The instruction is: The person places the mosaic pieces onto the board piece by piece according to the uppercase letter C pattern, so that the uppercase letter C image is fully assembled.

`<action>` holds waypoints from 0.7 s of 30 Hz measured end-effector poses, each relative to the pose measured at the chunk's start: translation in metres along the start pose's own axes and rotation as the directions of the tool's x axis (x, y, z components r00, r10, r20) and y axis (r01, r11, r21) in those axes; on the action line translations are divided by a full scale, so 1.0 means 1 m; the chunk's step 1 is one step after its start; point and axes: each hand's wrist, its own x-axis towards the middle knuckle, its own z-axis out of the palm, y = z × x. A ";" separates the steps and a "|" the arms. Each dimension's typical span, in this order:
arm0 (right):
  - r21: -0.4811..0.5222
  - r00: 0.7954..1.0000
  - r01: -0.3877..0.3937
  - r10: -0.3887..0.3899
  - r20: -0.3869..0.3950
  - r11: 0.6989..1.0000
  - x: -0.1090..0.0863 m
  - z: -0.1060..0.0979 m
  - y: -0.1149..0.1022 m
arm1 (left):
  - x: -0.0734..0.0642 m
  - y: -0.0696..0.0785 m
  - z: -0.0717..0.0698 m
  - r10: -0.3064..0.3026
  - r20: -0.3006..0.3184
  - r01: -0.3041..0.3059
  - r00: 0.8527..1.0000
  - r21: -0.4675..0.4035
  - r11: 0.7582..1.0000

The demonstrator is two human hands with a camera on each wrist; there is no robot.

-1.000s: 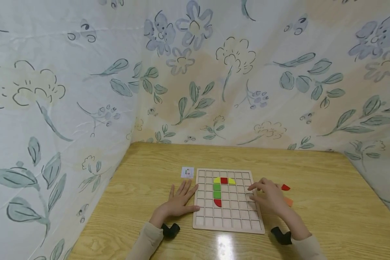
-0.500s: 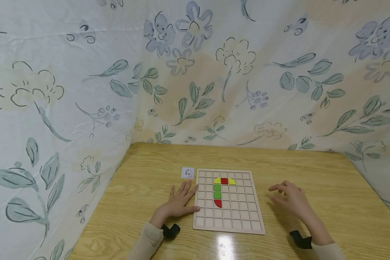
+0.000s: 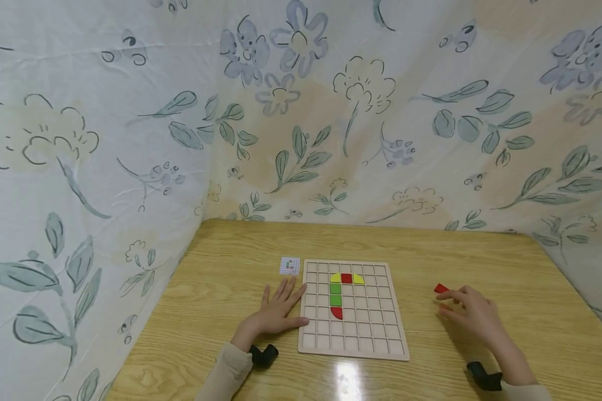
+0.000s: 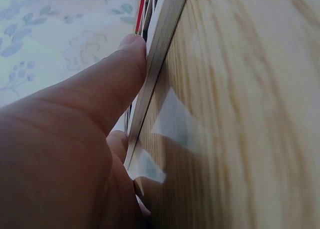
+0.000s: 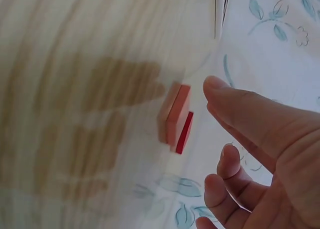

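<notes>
My left hand [image 3: 277, 313] lies palm down with spread, straight fingers, its thumb and a fingertip touching the left edge of a wooden grid board [image 3: 353, 337]. In the left wrist view the thumb [image 4: 100, 84] presses against the board's side [image 4: 155, 59]. Beyond the board's right side my right hand [image 3: 474, 314] hovers with loosely bent fingers, nothing between them. Close to its fingertips lie a red piece [image 3: 441, 288] and an orange block [image 5: 175, 111]. The right wrist view shows the thumb [image 5: 240, 104] apart from both pieces; the red piece [image 5: 185, 132] sits beyond the orange one.
Set in the board are two green squares [image 3: 335, 294], a red square [image 3: 346, 278], yellow corner pieces [image 3: 358, 279] and a red rounded piece [image 3: 336, 313]. A small pattern card [image 3: 290, 265] lies left of the board. Floral cloth [image 3: 301, 139] hangs behind the table.
My right hand has moved right, from above the board's right edge to beside the loose red and orange pieces. The left hand and the board have stayed put.
</notes>
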 end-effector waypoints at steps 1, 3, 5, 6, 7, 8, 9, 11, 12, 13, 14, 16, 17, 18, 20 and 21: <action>0.000 1.000 -0.005 0.005 0.002 1.000 0.000 -0.001 0.002 | 0.000 0.000 0.000 0.000 0.001 0.000 1.000 0.001 1.000; 0.000 1.000 -0.021 0.021 0.012 1.000 0.000 -0.002 0.005 | 0.000 0.000 0.000 -0.002 0.002 0.002 1.000 0.002 1.000; -0.003 0.999 -0.040 0.040 0.021 0.999 0.000 -0.002 0.008 | 0.001 -0.001 0.000 -0.003 0.003 0.003 1.000 0.002 1.000; -0.003 0.998 -0.049 0.049 0.026 0.999 0.000 -0.003 0.009 | 0.001 -0.001 0.000 -0.003 0.003 0.003 1.000 0.004 1.000; -0.004 0.998 -0.053 0.053 0.032 0.999 -0.001 -0.003 0.011 | 0.001 -0.001 0.000 -0.003 0.003 0.003 1.000 0.002 1.000; -0.008 0.998 -0.060 0.060 0.034 0.998 -0.001 -0.004 0.012 | 0.001 -0.001 0.000 -0.003 0.003 0.003 1.000 0.002 1.000; -0.013 0.997 -0.066 0.067 0.039 0.998 -0.001 -0.004 0.013 | 0.001 -0.001 0.000 -0.002 0.002 0.001 1.000 0.003 1.000; -0.023 0.995 -0.078 0.079 0.053 0.997 -0.003 -0.005 0.016 | 0.001 0.000 -0.001 0.000 0.002 0.000 1.000 0.002 1.000; -0.027 0.994 -0.085 0.086 0.066 0.996 -0.004 -0.006 0.016 | 0.001 0.000 -0.001 0.000 0.003 0.000 1.000 0.003 1.000; -0.033 0.993 -0.091 0.093 0.077 0.995 -0.004 -0.007 0.017 | 0.001 0.000 -0.001 0.001 0.003 -0.001 1.000 0.002 1.000; -0.039 0.991 -0.097 0.100 0.083 0.994 -0.005 -0.007 0.018 | 0.001 0.001 -0.001 0.003 0.004 -0.003 1.000 0.002 1.000; -0.042 0.989 -0.102 0.106 0.104 0.994 -0.006 -0.008 0.018 | 0.001 0.001 -0.002 0.004 0.006 -0.004 1.000 0.003 1.000; -0.043 0.988 -0.103 0.107 0.112 0.994 -0.006 -0.009 0.018 | 0.000 0.001 -0.002 0.004 0.006 -0.004 1.000 0.002 1.000; -0.044 0.987 -0.104 0.109 0.118 0.994 -0.006 -0.009 0.019 | 0.000 0.001 -0.002 0.005 0.006 -0.005 1.000 0.003 1.000; -0.045 0.987 -0.102 0.107 0.124 0.994 -0.006 -0.009 0.019 | 0.000 0.001 -0.003 0.006 0.006 -0.006 1.000 0.003 1.000; -0.045 0.986 -0.102 0.107 0.129 0.994 -0.006 -0.010 0.019 | 0.000 0.001 -0.003 0.005 0.006 -0.005 1.000 0.006 1.000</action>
